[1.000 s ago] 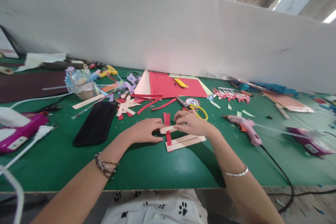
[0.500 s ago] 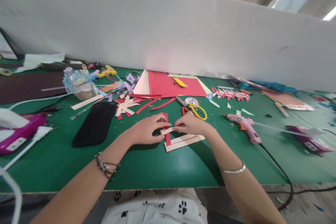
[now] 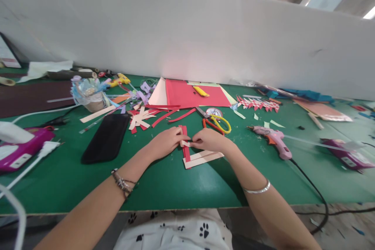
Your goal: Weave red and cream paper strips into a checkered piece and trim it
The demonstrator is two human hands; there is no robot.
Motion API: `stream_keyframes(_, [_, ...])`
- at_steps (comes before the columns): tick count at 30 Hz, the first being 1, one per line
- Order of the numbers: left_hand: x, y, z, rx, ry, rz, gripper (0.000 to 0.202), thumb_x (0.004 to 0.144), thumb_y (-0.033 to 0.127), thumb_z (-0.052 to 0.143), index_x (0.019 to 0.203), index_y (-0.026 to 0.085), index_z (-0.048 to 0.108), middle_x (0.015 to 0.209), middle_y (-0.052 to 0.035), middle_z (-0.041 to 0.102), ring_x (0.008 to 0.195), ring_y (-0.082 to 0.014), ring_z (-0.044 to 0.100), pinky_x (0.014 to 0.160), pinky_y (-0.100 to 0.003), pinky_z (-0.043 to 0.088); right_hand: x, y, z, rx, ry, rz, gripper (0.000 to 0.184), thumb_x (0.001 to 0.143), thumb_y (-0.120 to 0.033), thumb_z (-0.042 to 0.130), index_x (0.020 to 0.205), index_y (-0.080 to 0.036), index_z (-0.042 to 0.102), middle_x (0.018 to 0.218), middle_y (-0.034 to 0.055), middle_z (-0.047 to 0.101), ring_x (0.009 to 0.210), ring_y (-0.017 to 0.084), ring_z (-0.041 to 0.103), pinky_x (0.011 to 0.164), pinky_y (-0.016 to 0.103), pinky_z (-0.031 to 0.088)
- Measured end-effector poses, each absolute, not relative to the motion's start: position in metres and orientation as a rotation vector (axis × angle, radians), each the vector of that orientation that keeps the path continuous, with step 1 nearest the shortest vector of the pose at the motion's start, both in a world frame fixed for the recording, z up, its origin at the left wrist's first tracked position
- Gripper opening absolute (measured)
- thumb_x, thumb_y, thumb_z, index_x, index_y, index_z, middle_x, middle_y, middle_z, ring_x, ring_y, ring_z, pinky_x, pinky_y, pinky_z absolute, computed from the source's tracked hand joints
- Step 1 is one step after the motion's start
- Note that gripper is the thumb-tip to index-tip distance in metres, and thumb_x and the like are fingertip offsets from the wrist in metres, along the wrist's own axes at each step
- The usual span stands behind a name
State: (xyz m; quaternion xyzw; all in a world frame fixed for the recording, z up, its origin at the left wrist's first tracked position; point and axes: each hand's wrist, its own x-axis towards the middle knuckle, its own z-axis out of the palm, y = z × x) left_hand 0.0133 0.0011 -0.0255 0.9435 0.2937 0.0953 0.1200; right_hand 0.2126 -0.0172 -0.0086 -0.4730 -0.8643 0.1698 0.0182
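Note:
On the green table (image 3: pixel 164 183), both hands meet over a small weave of paper strips. My left hand (image 3: pixel 165 142) pinches the red strips (image 3: pixel 185 152) where they cross a cream strip (image 3: pixel 185 143). My right hand (image 3: pixel 208 140) pinches that same cream strip from the right side. Two more cream strips (image 3: pixel 203 158) lie flat under my right wrist, crossing the red ones. Fingertips of both hands almost touch.
A black phone (image 3: pixel 107 137) lies to the left, and scissors with yellow handles (image 3: pixel 216 122) sit just beyond the hands. A pink glue gun (image 3: pixel 272 139) with its cord is at right. Red paper sheet (image 3: pixel 196 95), loose strips, and a purple device (image 3: pixel 20 148) lie around. A white wall stands behind.
The cream strip was slid leftwards into the red strips, so less of it shows. Both hands closed in toward each other over the weave.

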Motion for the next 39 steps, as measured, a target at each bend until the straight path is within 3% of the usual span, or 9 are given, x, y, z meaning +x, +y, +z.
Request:
stream_keyframes(9, [0.016, -0.001, -0.019, 2.718, 0.914, 0.266, 0.020, 0.086, 0.016, 0.040, 0.095, 0.017, 0.058, 0.093, -0.0065, 0.053, 0.082, -0.0185, 0.053, 0.069, -0.028, 0.040, 0.213, -0.017, -0.008, -1.494, -2.672, 0.567, 0.034, 0.082, -0.033, 0.050, 0.052, -0.017, 0.047, 0.048, -0.0045, 0.036, 0.048, 0.007, 0.029, 0.049, 0.024, 0.015])
stream_keyframes(21, [0.014, 0.000, -0.023, 2.474, 0.929, 0.424, 0.017, 0.087, 0.025, 0.046, 0.091, 0.019, 0.062, 0.097, -0.0049, 0.055, 0.088, -0.0179, 0.055, 0.077, -0.028, 0.042, 0.213, -0.017, -0.012, -1.495, -2.661, 0.561, 0.037, 0.082, -0.034, 0.049, 0.050, -0.017, 0.045, 0.047, -0.0046, 0.034, 0.049, 0.008, 0.025, 0.049, 0.025, 0.015])
stream_keyframes(29, [0.025, -0.001, -0.026, 2.267, 1.144, 0.547, 0.006, 0.074, 0.020, 0.056, 0.071, 0.018, 0.060, 0.076, -0.0008, 0.058, 0.064, -0.0143, 0.051, 0.057, -0.025, 0.036, 0.214, -0.016, -0.012, -1.463, -2.663, 0.578, 0.039, 0.082, -0.036, 0.048, 0.050, -0.017, 0.041, 0.047, -0.0047, 0.033, 0.047, 0.007, 0.026, 0.049, 0.025, 0.015])
stream_keyframes(33, [0.030, -0.001, -0.028, 2.186, 1.186, 0.591, 0.005, 0.072, 0.021, 0.055, 0.076, 0.018, 0.056, 0.074, 0.0011, 0.062, 0.059, -0.0128, 0.048, 0.053, -0.024, 0.032, 0.214, -0.016, -0.012, -1.465, -2.662, 0.574, 0.039, 0.082, -0.038, 0.048, 0.050, -0.017, 0.040, 0.047, -0.0048, 0.032, 0.047, 0.007, 0.026, 0.049, 0.025, 0.015])
stream_keyframes(39, [0.028, 0.003, -0.032, 2.094, 1.146, 0.608, 0.028, 0.071, 0.023, 0.056, 0.098, 0.020, 0.049, 0.071, 0.0035, 0.063, 0.057, -0.0119, 0.047, 0.055, -0.023, 0.035, 0.214, -0.016, -0.012, -1.476, -2.662, 0.600, 0.040, 0.083, -0.039, 0.046, 0.050, -0.017, 0.038, 0.047, -0.0051, 0.031, 0.047, 0.007, 0.025, 0.049, 0.025, 0.014])
